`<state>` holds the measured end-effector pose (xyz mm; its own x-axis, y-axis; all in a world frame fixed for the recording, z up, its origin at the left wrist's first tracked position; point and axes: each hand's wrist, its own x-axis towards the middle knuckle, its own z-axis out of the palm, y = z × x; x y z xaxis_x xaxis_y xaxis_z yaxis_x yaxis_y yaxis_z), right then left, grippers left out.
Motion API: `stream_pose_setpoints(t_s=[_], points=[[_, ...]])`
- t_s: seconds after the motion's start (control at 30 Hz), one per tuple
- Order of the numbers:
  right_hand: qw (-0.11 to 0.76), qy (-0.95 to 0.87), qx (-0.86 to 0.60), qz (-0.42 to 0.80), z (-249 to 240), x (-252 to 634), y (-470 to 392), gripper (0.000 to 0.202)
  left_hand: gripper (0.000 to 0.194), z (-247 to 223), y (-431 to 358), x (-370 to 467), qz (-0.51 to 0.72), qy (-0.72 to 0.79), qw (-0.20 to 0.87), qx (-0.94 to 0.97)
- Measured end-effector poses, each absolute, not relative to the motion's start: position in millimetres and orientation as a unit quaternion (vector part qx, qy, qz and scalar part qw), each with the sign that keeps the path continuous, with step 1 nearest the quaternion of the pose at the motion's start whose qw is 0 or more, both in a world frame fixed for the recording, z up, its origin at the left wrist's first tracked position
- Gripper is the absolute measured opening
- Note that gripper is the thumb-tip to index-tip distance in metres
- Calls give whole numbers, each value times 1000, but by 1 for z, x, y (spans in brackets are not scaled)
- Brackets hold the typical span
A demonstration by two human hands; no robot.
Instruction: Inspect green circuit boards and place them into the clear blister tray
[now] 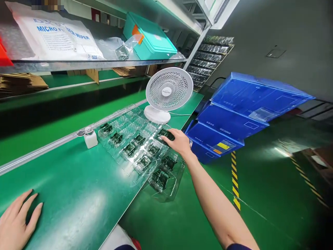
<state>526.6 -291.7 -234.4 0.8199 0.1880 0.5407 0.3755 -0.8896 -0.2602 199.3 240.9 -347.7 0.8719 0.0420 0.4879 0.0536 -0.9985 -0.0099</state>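
My right hand [179, 141] reaches over the far right part of a clear plastic tray [118, 158]. Its thumb and fingers are closed on a small green circuit board [163, 133] in one compartment. Several like boards sit in other compartments, among them one at the left [116, 138] and one nearer me [143, 162]. The tray's right part, holding a board [160, 178], sticks out past the table edge. At the lower left, my left hand [18, 220] rests on the green table [75, 194] with its fingers spread, holding nothing.
A white fan [169, 89] stands behind the tray. A small white dispenser bottle [90, 139] is left of it. The shelf above holds a wiper bag [59, 38] and a teal box [151, 38]. Blue bins [234, 118] are stacked on the floor at the right.
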Motion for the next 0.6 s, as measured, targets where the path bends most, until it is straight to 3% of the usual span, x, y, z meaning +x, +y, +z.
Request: stream_pose_setpoints(t_s=[0.4,0.6], points=[[200,-166,-918,-301,-248,498,-332,60,46,-356,238,205,-241,-80,-13,-967],[202,-258,-901,-283,-245,507,-324,40,41,-344,224,212,-242,-138,-45,-959]])
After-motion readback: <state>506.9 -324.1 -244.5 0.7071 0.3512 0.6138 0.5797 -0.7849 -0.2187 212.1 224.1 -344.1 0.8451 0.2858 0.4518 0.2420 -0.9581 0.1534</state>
